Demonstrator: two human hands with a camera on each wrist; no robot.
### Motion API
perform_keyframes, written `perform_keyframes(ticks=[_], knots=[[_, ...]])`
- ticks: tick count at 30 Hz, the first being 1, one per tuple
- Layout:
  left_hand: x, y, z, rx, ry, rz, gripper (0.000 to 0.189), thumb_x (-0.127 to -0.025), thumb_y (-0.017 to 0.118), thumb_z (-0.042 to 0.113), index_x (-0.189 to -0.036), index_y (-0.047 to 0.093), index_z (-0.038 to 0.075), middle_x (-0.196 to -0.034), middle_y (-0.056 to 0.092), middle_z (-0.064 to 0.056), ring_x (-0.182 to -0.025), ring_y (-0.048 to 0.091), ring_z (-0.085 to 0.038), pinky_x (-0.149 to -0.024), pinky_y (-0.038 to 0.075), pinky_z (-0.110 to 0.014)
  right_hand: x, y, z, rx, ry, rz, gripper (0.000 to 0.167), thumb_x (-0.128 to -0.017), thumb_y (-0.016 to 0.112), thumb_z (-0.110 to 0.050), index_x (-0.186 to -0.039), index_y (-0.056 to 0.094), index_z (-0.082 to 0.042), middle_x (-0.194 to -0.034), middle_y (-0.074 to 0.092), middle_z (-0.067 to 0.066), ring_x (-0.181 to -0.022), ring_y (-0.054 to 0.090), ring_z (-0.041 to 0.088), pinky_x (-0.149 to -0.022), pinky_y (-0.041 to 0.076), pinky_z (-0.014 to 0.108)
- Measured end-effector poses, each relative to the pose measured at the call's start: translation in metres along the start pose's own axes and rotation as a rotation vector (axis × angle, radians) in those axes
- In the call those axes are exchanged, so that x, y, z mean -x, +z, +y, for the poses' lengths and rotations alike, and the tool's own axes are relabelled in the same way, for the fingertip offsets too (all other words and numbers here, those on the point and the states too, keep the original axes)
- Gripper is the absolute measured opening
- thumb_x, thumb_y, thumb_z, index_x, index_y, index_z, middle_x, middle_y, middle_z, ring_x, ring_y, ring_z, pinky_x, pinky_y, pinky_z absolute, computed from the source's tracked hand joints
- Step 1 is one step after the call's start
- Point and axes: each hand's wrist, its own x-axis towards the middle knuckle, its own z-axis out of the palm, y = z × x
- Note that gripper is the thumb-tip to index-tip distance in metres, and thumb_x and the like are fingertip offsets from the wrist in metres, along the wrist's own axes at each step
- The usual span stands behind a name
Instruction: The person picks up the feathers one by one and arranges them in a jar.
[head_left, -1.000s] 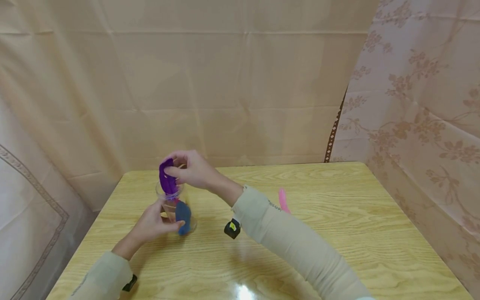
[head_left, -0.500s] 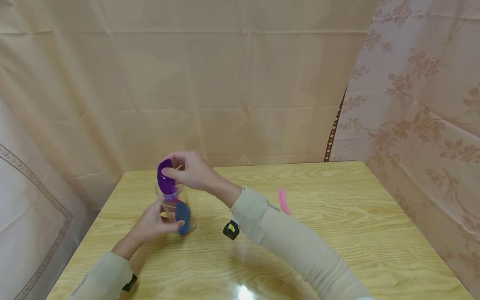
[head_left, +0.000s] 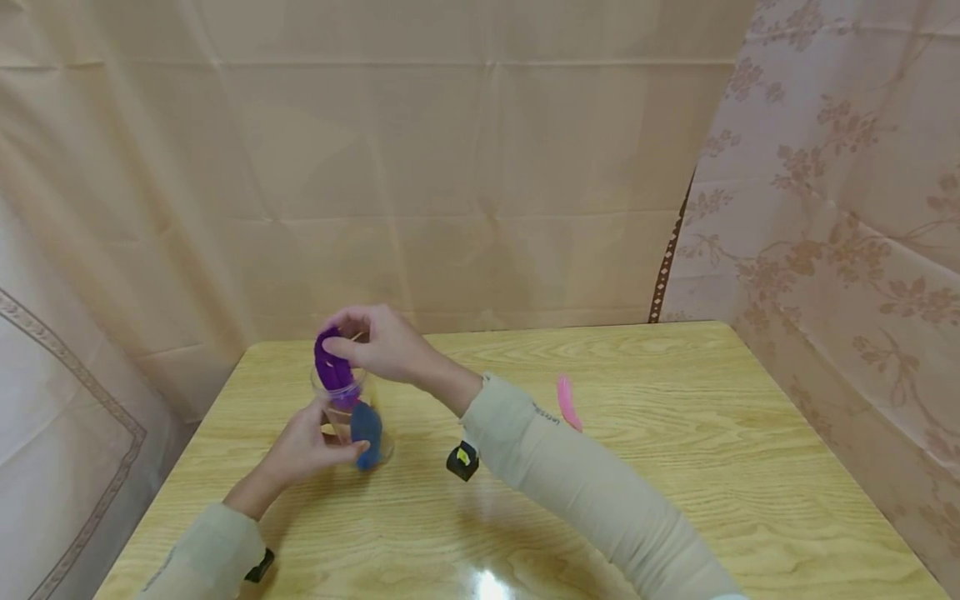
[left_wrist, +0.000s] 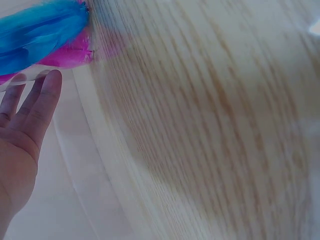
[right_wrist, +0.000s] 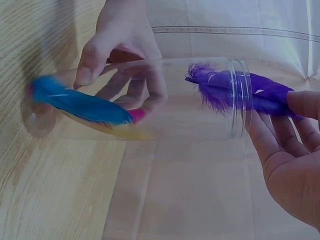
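A clear jar (right_wrist: pixel 175 127) stands on the table at the left, held around its side by my left hand (head_left: pixel 303 450). Inside it lie a blue feather (right_wrist: pixel 85 106), a yellow feather (right_wrist: pixel 107 131) and a pink one, part of which shows in the left wrist view as a magenta feather (left_wrist: pixel 72 56). My right hand (head_left: pixel 386 343) pinches a purple feather (right_wrist: pixel 220 90) by its upper end at the jar's mouth. The feather's fluffy lower end, with its quill tip, is inside the jar below the threaded rim. In the left wrist view the left fingers (left_wrist: pixel 45 102) lie against the jar.
Another pink feather (head_left: pixel 568 402) lies on the wooden table (head_left: pixel 675 467), beyond the right sleeve. A black wrist-camera block (head_left: pixel 462 460) shows beside the right cuff, and a second black block (head_left: pixel 260 567) by the left cuff. Curtains (head_left: pixel 480 167) hang behind the table.
The purple feather has gone slightly lower into the jar, with my right hand moving a little down and left. My left hand and the jar stay in place.
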Motion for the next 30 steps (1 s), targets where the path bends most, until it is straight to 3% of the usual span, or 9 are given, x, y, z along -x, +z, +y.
perform_keyframes(ticks=[10, 18, 25, 30], knots=[[0.0, 0.001, -0.006, -0.009, 0.01, 0.014, 0.077, -0.076, 0.09, 0.009, -0.139, 0.047, 0.008, -0.115, 0.064, -0.013, -0.085, 0.065, -0.022, -0.069, 0.06, -0.029, 0.0, 0.001, 0.001, -0.162, 0.047, -0.028, 0.021, -0.099, 0.067, -0.012, -0.119, 0.069, -0.006, -0.106, 0.073, 0.001, -0.095, 0.071, 0.02, -0.079, 0.059, 0.026], [0.0, 0.002, -0.005, -0.027, 0.031, 0.042, 0.076, -0.075, 0.089, 0.004, -0.138, 0.047, 0.006, -0.124, 0.063, -0.016, -0.08, 0.063, -0.023, -0.067, 0.06, -0.028, -0.001, 0.0, 0.001, -0.181, 0.054, -0.034, 0.02, -0.099, 0.067, -0.011, -0.119, 0.07, -0.006, -0.106, 0.073, 0.001, -0.096, 0.071, 0.021, -0.079, 0.059, 0.026], [-0.001, 0.004, 0.004, -0.045, 0.03, 0.05, 0.074, -0.074, 0.086, -0.006, -0.136, 0.046, -0.004, -0.121, 0.062, -0.022, -0.079, 0.062, -0.034, -0.066, 0.06, -0.028, -0.001, 0.0, 0.003, -0.194, 0.056, -0.032, 0.021, -0.099, 0.067, -0.011, -0.119, 0.069, -0.005, -0.106, 0.073, 0.001, -0.096, 0.07, 0.019, -0.079, 0.059, 0.027], [-0.002, 0.003, -0.001, -0.035, 0.046, 0.051, 0.075, -0.074, 0.088, 0.0, -0.137, 0.047, 0.001, -0.122, 0.063, -0.017, -0.08, 0.063, -0.029, -0.066, 0.06, -0.027, -0.001, 0.0, 0.003, -0.205, 0.058, -0.028, 0.021, -0.099, 0.067, -0.01, -0.119, 0.069, -0.005, -0.106, 0.073, 0.002, -0.098, 0.07, 0.021, -0.079, 0.059, 0.027]])
